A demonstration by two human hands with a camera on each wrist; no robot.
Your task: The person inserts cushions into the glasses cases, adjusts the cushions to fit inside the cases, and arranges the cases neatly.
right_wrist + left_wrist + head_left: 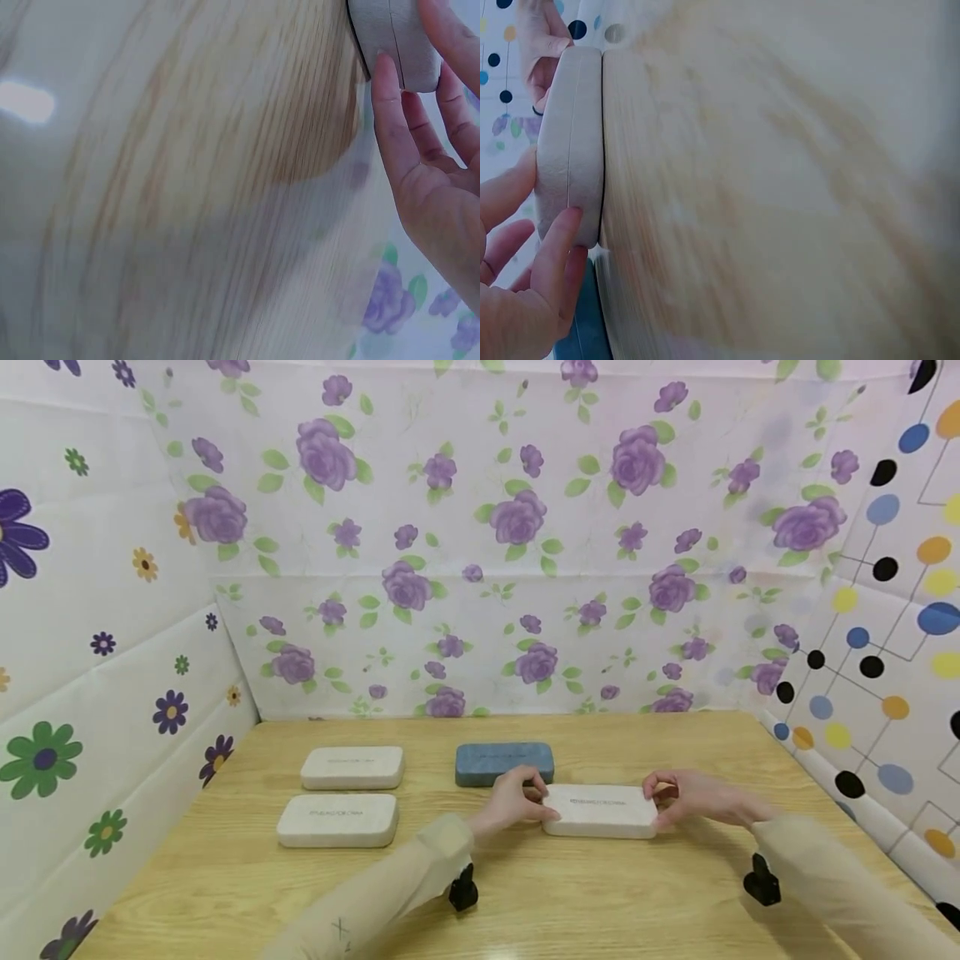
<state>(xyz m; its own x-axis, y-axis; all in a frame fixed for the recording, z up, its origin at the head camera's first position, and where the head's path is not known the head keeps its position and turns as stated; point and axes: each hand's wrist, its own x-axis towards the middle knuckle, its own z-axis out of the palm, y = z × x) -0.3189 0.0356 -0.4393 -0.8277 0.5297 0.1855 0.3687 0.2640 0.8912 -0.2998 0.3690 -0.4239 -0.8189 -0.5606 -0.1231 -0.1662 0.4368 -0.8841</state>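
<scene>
A cream-white glasses case (pixel 598 811) with dark lettering on its lid lies at the right of the table, lid closed. My left hand (pixel 513 800) grips its left end between thumb and fingers, while my right hand (pixel 693 799) holds the right end the same way. In the left wrist view the seam runs along the side of the white case (pixel 570 150), with the left fingertips on it. The right wrist view shows the other end of the case (pixel 397 45) between the right fingers. Just behind my left hand sits a blue glasses case (pixel 504 762), partly hidden by that hand.
Two more cream-white glasses cases lie on the left, one farther back (pixel 352 767) and one nearer (pixel 337 820). All rest on a wooden table (pixel 525 902). Patterned cloth walls (pixel 480 527) enclose its back and sides.
</scene>
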